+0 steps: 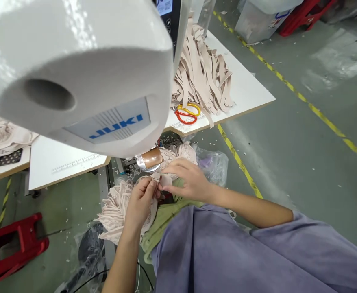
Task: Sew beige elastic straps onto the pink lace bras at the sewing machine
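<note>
My left hand (142, 199) pinches a small folded end of a beige fabric strip (156, 176) between thumb and fingers, in front of the sewing machine head. My right hand (189, 177) is just to the right of it, thumb and fingers stretched out and apart around the loose part of the strip. Whether its fingertips touch the cloth, I cannot tell. Below and left of the hands hangs a bunch of beige lace-edged fabric pieces (117, 207). More beige pieces (183, 152) lie beyond the right hand, beside a shiny round machine part with brown tape (152, 158).
The white JUKI sewing machine (111, 97) fills the upper left, close above the hands. Red-and-yellow-handled scissors (187, 113) and a pile of beige strips (203, 73) lie on the white table (248, 87). A red stool (16, 248) stands at lower left.
</note>
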The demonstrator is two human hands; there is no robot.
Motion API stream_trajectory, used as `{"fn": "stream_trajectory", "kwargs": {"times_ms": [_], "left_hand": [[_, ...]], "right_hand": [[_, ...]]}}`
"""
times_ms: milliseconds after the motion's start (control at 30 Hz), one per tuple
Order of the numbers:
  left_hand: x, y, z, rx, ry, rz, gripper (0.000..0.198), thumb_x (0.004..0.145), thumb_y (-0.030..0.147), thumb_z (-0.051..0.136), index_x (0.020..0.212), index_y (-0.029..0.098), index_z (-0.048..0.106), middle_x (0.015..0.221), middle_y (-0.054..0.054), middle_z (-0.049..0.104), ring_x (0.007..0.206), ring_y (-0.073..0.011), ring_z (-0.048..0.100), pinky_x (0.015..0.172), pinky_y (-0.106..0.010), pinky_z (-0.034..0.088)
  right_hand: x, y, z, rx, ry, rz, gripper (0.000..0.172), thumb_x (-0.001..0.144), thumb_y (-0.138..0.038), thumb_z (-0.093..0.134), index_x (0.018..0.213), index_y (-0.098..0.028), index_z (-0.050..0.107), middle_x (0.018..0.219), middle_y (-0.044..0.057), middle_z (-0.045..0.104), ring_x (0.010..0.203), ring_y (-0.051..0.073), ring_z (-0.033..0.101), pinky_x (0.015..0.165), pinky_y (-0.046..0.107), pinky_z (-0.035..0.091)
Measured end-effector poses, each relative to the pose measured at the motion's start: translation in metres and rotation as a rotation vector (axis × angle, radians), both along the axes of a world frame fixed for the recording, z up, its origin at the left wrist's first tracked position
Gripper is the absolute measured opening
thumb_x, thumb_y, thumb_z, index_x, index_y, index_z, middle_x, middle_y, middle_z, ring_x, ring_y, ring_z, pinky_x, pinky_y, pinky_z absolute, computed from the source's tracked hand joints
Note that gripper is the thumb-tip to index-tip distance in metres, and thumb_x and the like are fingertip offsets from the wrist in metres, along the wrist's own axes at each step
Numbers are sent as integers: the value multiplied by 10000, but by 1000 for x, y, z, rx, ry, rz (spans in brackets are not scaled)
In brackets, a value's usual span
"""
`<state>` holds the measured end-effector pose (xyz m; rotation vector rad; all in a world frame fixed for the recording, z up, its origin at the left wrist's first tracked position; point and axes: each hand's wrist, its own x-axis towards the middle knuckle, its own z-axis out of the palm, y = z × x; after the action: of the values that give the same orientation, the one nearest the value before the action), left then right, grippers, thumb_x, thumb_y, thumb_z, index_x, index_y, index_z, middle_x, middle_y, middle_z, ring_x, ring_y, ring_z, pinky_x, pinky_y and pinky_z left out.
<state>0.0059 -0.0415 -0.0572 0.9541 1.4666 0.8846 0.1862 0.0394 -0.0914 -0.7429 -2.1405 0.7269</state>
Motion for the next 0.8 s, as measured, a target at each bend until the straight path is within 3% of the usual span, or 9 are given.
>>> {"fn": "stream_trajectory", "kwargs": {"times_ms": [100, 233, 400, 500, 567, 600, 700, 733, 800], "left_hand": [[4, -2, 3, 49, 179, -12, 351, 959, 442, 479, 754, 183, 598, 681, 5, 538, 669, -142, 508, 637, -254, 398], [10, -2, 4, 36, 273, 14, 353, 951, 450, 457, 771, 182, 601, 704, -5, 580, 661, -142, 535, 636, -249, 418], [15, 1, -4, 20, 270, 68, 404, 944, 500, 445, 745, 179, 586, 680, -9, 595, 644, -143, 540, 627, -251, 424], [11, 4, -14, 0, 265, 98, 453, 915, 566, 502, 684, 180, 554, 605, 16, 534, 596, -134, 488, 599, -249, 392], [5, 5, -21, -35, 216, 78, 471, 890, 586, 550, 648, 182, 519, 575, 37, 476, 563, -117, 434, 572, -242, 359], [2, 5, -24, -53, 184, 67, 475, 886, 588, 561, 645, 181, 513, 576, 41, 464, 558, -111, 417, 565, -239, 348], [-3, 4, -28, -78, 86, 71, 457, 881, 593, 576, 706, 171, 559, 641, 26, 509, 587, -110, 431, 562, -233, 346], [-4, 3, -28, -83, 51, 82, 454, 874, 599, 585, 732, 168, 580, 666, 17, 529, 603, -114, 445, 567, -232, 353], [-3, 2, -27, -97, -44, 109, 446, 855, 600, 614, 772, 162, 612, 708, 2, 562, 635, -118, 474, 590, -229, 380]], "right_hand": [[-5, -4, 1, -107, -67, 27, 314, 929, -464, 611, 1094, -205, 675, 1014, 83, 710, 946, 219, 656, 817, 368, 530], [-11, -3, -3, -164, -96, -2, 267, 942, -437, 602, 1040, -206, 691, 962, 63, 719, 874, 191, 663, 754, 326, 523], [-13, -11, -11, 28, -74, 1, 197, 982, -282, 532, 928, -204, 704, 884, 47, 735, 835, 172, 659, 735, 303, 512], [-4, 2, -19, 129, -92, 162, 224, 989, -283, 509, 945, -222, 719, 901, 34, 750, 828, 160, 668, 723, 285, 515], [10, 32, -22, 92, -134, 208, 247, 998, -322, 490, 991, -233, 721, 933, 31, 750, 852, 156, 673, 720, 274, 516], [19, 53, -21, 53, -180, 141, 266, 1008, -324, 465, 1035, -231, 713, 968, 41, 747, 886, 162, 671, 743, 280, 517], [40, 130, -12, 21, -481, -330, 348, 1017, -214, 357, 1217, -163, 636, 1161, 135, 688, 1069, 234, 615, 894, 368, 483], [43, 154, -8, 37, -639, -376, 344, 998, -205, 382, 1240, -125, 614, 1195, 173, 660, 1099, 264, 595, 917, 387, 465], [43, 191, -1, 39, -753, -382, 322, 953, -188, 444, 1188, -56, 620, 1162, 233, 643, 1071, 314, 590, 899, 407, 448]]}}
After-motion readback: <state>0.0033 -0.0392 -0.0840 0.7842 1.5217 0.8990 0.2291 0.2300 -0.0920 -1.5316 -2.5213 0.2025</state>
